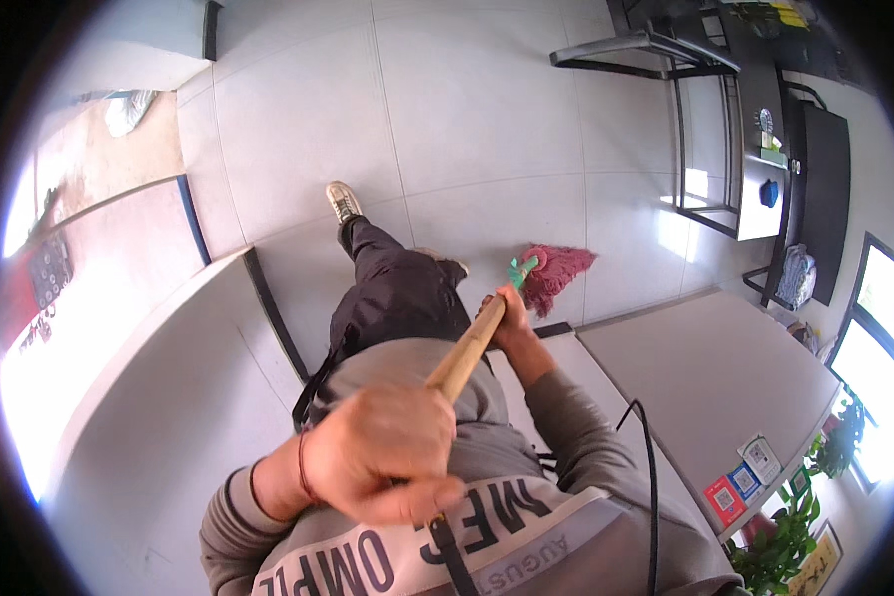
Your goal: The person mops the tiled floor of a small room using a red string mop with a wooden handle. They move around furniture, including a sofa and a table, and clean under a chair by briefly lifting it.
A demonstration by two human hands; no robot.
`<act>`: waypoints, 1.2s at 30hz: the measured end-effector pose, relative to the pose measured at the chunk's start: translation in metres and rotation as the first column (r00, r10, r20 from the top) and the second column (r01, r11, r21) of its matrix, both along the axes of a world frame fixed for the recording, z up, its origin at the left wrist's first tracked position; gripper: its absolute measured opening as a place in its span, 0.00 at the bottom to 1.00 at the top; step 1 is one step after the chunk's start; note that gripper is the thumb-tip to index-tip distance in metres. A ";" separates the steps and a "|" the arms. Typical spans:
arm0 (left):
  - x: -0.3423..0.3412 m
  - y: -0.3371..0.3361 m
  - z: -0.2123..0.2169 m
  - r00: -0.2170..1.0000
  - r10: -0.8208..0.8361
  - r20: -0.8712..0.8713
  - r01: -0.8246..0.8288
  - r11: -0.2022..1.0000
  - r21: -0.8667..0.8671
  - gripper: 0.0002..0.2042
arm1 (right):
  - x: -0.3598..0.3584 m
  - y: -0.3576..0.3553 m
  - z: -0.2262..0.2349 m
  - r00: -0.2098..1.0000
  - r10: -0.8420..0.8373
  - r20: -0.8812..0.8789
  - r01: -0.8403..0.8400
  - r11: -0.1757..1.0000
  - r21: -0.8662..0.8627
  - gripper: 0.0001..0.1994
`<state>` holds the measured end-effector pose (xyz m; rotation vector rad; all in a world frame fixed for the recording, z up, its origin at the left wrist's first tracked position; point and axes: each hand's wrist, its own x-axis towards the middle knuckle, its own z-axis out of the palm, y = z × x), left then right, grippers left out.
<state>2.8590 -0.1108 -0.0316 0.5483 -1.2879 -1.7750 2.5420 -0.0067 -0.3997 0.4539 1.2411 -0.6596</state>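
Note:
A mop slants from my chest down toward the floor, with a wooden handle and a dark pink string head. Green material is tied where handle and head meet. Near the handle's top end my left hand, slightly blurred, is closed round the wood, its thumb pointing right. Farther down, my right hand wraps the handle not far above the head. The mop head rests on the tiles, right of my feet.
Pale tiled floor stretches ahead, with my shoe on it. A grey counter with code cards and plants stands at right. A black-framed table is at far right; a white partition curves along the left.

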 end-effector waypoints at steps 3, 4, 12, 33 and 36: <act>0.056 -0.011 0.001 0.999 -0.037 -0.034 0.037 0.999 0.002 0.11 | 0.087 -0.054 0.061 0.984 -0.163 -0.067 0.159 0.985 -0.065 0.11; 0.077 -0.020 0.001 0.998 -0.061 -0.026 0.061 0.998 -0.016 0.11 | 0.104 -0.071 0.051 0.973 -0.219 -0.078 0.214 0.975 -0.057 0.10; 0.216 -0.047 0.025 0.982 0.190 0.021 -0.191 0.980 0.052 0.16 | 0.247 -0.137 0.018 0.994 -0.105 -0.006 0.105 0.994 -0.009 0.11; 0.618 0.046 0.168 0.649 0.701 0.296 -0.539 0.699 -0.471 0.12 | 0.915 -0.225 0.144 0.452 0.783 0.428 -0.685 0.612 -0.395 0.14; 0.637 0.040 0.190 0.510 0.805 0.304 -0.597 0.586 -0.548 0.12 | 0.996 -0.230 0.170 0.358 0.802 0.478 -0.716 0.565 -0.410 0.12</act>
